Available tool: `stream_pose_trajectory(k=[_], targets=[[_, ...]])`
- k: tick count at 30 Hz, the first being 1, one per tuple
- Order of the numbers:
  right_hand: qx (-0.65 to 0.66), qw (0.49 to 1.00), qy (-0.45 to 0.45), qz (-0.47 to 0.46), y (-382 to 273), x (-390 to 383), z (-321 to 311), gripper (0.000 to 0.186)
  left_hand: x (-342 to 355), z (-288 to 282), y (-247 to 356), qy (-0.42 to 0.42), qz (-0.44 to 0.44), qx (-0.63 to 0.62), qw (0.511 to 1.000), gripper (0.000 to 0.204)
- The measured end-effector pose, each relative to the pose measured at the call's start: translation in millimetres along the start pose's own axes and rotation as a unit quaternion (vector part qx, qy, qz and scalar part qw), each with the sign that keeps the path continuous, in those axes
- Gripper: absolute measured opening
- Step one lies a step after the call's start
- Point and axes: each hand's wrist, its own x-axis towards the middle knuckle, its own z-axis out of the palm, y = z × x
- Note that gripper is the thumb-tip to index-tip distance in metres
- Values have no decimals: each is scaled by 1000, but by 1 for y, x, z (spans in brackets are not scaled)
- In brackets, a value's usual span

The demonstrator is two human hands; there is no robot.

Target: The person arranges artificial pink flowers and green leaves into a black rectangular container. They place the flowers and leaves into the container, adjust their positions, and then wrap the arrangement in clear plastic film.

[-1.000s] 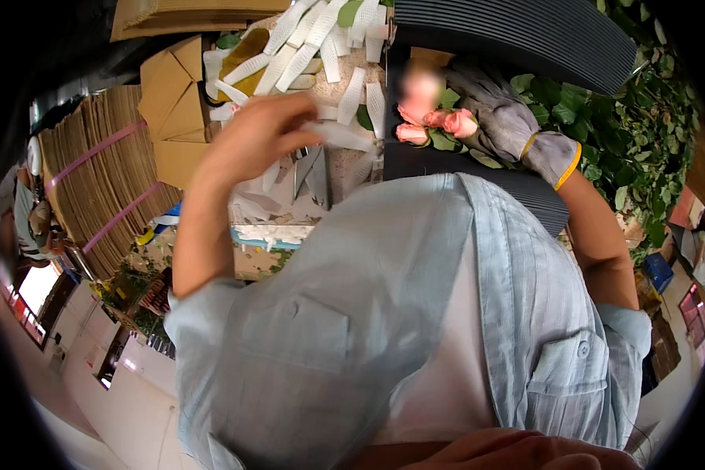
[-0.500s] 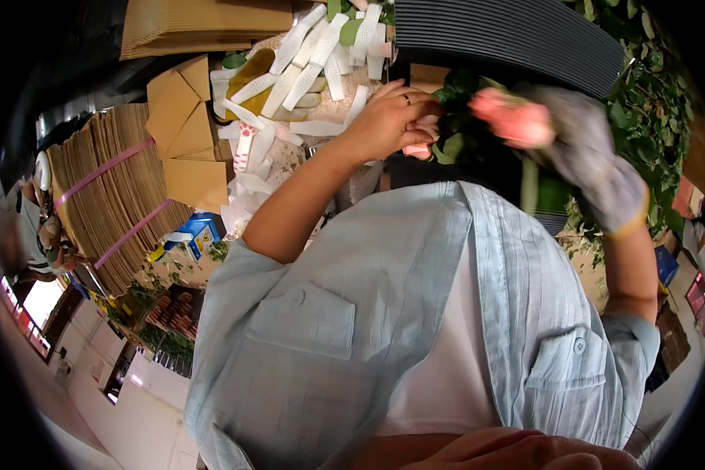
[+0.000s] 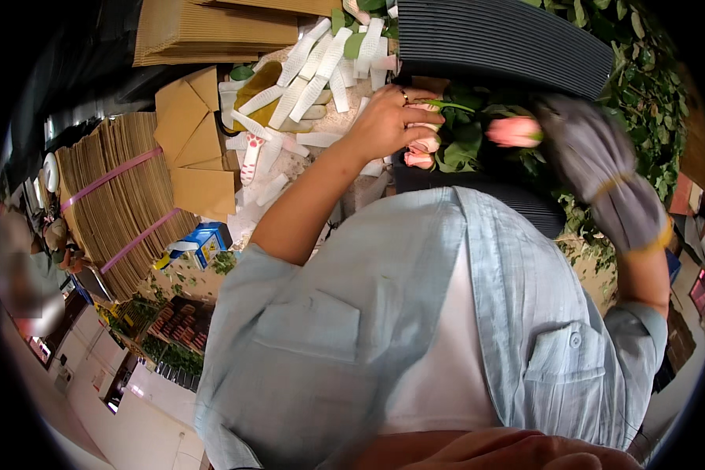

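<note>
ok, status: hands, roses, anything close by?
Left hand bare, curled over pink roses. Right hand gloved, blurred, beside a single rose; grip unclear. Ribbed black board just beyond the roses.

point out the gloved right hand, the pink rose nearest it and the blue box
Grey fabric-gloved right hand (image 3: pixel 583 145): head view, middle of the blurred glove.
Oblong pink rose (image 3: pixel 511 131): head view, middle of the petals.
Blue rectangular cardboard box (image 3: pixel 211 246): head view, its printed side.
</note>
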Motion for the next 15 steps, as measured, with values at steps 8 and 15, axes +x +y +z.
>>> stream_pose_trajectory(k=[8,15], targets=[[-162,932,316,-79,-20,51,59,23,2,6,-3,7,7,48,999,40],[-58,960,266,-61,-17,56,63,24,-8,9,19,112,-27,230,966,44]])
